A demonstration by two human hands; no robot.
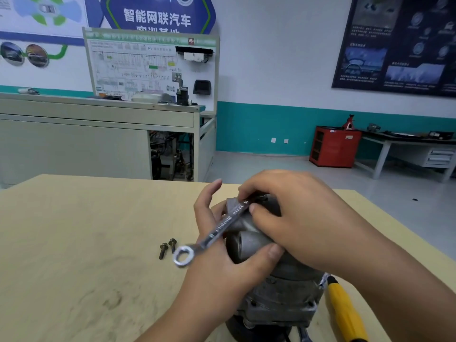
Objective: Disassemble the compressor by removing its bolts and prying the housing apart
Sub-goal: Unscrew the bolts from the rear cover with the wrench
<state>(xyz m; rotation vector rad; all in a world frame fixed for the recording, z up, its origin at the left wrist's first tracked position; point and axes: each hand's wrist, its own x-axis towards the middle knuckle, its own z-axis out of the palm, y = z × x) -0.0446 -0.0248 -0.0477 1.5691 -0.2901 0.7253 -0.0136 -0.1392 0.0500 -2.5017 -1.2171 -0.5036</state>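
— Where does the compressor [283, 292] sit, and how will it handle?
— Upright on the tabletop [74, 243], near the person; cast metal, so likely heavy and stiff; best braced round the housing.
— And the grips?
— The left hand [217, 267] clasps its upper port, thumb pressed on; the right hand [296, 218] pinches the wrench [222, 225], grip closed on the shaft; two bolts [167, 248] lie loose beside.
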